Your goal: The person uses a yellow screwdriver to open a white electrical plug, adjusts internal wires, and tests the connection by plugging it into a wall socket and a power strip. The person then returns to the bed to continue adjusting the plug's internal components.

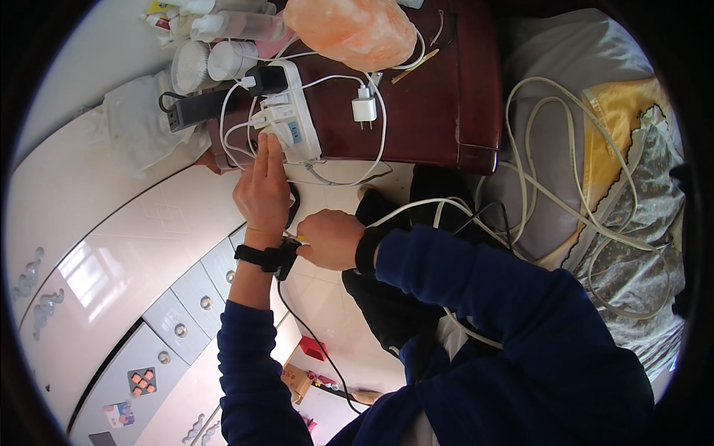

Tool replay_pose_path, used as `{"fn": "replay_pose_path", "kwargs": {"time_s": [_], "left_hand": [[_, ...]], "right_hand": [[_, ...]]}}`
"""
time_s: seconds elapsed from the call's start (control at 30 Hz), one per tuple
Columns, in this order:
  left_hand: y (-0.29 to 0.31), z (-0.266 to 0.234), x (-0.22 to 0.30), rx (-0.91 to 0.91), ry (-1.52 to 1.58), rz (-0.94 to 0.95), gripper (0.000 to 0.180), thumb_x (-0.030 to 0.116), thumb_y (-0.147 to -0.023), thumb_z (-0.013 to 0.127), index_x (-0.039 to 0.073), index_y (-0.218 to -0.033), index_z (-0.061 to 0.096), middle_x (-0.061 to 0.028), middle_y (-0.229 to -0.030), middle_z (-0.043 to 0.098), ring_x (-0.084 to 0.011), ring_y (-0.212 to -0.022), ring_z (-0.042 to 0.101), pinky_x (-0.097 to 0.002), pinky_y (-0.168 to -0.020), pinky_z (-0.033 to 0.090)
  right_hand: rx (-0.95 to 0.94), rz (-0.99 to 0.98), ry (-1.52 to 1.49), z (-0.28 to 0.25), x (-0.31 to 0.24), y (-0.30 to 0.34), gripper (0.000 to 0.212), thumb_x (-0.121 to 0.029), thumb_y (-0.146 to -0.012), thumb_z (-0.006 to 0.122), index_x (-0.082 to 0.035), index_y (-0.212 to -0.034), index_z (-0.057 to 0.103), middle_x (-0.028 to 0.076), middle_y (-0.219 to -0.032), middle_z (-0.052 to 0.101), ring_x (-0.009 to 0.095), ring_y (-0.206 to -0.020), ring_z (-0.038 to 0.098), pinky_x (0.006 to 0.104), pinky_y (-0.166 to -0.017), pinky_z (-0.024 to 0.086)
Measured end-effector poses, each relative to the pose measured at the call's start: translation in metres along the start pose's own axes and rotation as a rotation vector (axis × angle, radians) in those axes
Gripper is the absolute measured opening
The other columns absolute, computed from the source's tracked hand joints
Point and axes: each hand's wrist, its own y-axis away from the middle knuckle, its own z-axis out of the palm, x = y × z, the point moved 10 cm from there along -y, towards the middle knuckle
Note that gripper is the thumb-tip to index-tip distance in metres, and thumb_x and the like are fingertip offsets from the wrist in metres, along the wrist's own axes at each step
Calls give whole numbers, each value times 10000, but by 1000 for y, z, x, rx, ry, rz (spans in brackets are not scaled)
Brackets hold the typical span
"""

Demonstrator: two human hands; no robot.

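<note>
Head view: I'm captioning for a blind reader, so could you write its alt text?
A person's left hand is at a white power strip on a dark red tabletop; the right hand is beside the left wrist's black band. Nearby lie a white charger and an orange rocklike lump.

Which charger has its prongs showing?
The loose white charger right of the power strip: its metal prongs are bare. The black charger and white plugs at the strip show none.

The left hand [263,195] hides part of the white power strip [305,111], the top edge crops the orange salt lamp [351,33], and the yellow sliver [301,238] by the right hand [332,238] is too small to identify.
</note>
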Motion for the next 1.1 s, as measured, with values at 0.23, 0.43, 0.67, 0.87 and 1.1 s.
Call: {"fn": "replay_pose_path", "kwargs": {"time_s": [0.23,0.43,0.67,0.87,1.1], "left_hand": [[-1,0,4,33,-25,-63,441,2,-803,628,56,-1241,635,-116,-1235,687,-204,-716,687,-294,-570,535],[-4,-1,2,-22,14,-87,404,13,-820,628,62,-1221,637,-121,-1221,692,-223,-751,708,-295,-582,543],[-2,-5,6,7,6,-119,352,67,-838,684,64,-1190,662,-104,-1257,675,-246,-818,699,-318,-651,553],[0,-5,6,158,181,-182,316,61,-877,700,19,-1189,669,-130,-1266,660,-336,-1114,644,-393,-926,532],[8,4,0,198,296,-256,350,14,-839,737,-10,-1182,674,-170,-1265,653,-344,-1173,628,-404,-969,520]], "right_hand": [[85,55,-59,-16,35,-2,261,-275,-850,644,-37,-920,725,170,-885,710,352,-866,685,438,-786,543],[67,67,-103,-11,44,-3,258,-275,-872,646,-27,-903,710,169,-855,704,336,-816,678,426,-762,530],[834,-75,-274,-112,56,9,232,-165,-892,639,-3,-1052,684,216,-980,695,360,-890,674,405,-798,533],[673,-76,-121,-113,47,-13,388,-117,-881,637,-5,-1251,602,239,-1092,662,398,-974,649,431,-866,526],[677,-101,-137,-115,44,-16,450,-117,-869,645,19,-1292,578,246,-1096,656,403,-981,643,434,-878,524]]}}
